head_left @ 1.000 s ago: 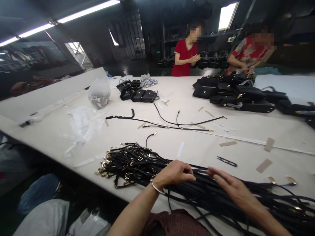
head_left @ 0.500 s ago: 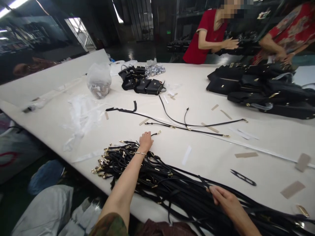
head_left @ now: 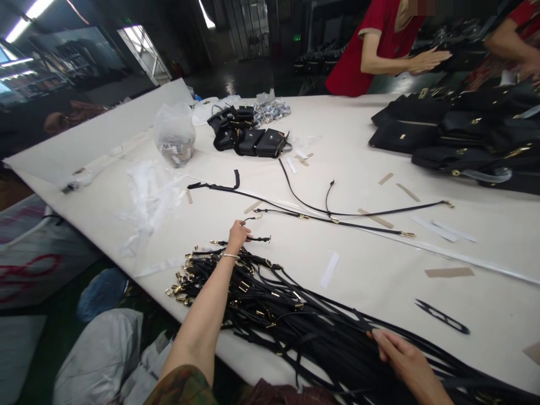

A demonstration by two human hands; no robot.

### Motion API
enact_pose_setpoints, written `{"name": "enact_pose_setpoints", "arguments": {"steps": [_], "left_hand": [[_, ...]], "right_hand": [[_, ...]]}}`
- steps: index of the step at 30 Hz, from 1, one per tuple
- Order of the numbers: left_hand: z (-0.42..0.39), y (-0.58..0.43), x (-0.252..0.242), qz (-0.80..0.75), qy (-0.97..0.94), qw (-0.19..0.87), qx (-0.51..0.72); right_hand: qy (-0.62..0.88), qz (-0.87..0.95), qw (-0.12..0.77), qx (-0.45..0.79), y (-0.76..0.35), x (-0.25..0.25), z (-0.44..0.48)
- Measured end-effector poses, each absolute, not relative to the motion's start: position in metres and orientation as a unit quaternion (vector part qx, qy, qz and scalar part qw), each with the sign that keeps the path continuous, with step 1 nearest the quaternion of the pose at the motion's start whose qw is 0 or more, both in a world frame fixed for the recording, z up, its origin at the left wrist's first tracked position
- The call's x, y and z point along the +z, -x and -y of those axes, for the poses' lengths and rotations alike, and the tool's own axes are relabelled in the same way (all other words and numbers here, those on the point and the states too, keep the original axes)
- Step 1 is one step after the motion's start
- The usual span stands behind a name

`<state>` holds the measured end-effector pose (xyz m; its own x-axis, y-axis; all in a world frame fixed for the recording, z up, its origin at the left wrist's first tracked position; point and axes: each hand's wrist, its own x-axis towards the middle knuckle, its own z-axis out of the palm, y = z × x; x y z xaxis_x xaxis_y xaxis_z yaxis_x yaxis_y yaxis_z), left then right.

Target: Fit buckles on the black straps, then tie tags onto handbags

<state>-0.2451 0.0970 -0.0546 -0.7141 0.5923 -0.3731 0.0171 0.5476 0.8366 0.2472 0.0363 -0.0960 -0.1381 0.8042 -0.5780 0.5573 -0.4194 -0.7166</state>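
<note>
A big bundle of black straps (head_left: 304, 320) with gold clasps lies along the near edge of the pale table (head_left: 363, 264). My left hand (head_left: 237, 235) reaches out to the bundle's far end and pinches one thin black strap end (head_left: 258, 238) with a gold clip, lifted a little off the table. My right hand (head_left: 400, 360) rests on the bundle at the lower right, fingers curled around some of the straps.
Loose black straps (head_left: 320, 214) lie across the table's middle, with thread snips (head_left: 441, 316) at the right. Small black bags (head_left: 248, 138) and a clear plastic bag (head_left: 174, 135) sit farther back. Larger black bags (head_left: 455, 135) are piled at the right. Two other people work at the far side.
My left hand left the middle of the bundle, reached out to its far end and took hold of a single strap end. The view tilted down.
</note>
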Motion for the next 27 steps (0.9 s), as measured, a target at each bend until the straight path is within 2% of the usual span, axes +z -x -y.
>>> {"name": "enact_pose_setpoints", "arguments": {"steps": [7,10,15,21,23,25,27], "left_hand": [[-0.07,0.188,-0.03,-0.697,-0.145,0.426,0.558],[-0.062,0.131,-0.024,-0.634,-0.144,0.488,0.582],[-0.042,0.045,-0.015,-0.533,-0.143,0.585,0.594],[-0.019,0.006,-0.008,-0.503,-0.168,0.638,0.558],[-0.011,0.005,-0.002,-0.554,-0.239,0.59,0.537],[-0.002,0.005,0.009,-0.62,-0.37,0.448,0.527],[0.007,0.003,0.027,-0.623,-0.505,0.317,0.507]], "right_hand": [[0.559,0.444,0.203,0.67,-0.221,-0.056,-0.041],[0.494,0.486,0.215,0.688,-0.197,-0.025,-0.04],[0.424,0.67,0.231,0.563,-0.18,0.007,-0.031],[0.439,0.732,0.318,0.413,-0.196,0.015,-0.006],[0.429,0.754,0.346,0.358,-0.205,0.021,0.003],[0.4,0.784,0.357,0.313,-0.213,0.029,0.012],[0.368,0.812,0.355,0.282,-0.22,0.04,0.02]]}}
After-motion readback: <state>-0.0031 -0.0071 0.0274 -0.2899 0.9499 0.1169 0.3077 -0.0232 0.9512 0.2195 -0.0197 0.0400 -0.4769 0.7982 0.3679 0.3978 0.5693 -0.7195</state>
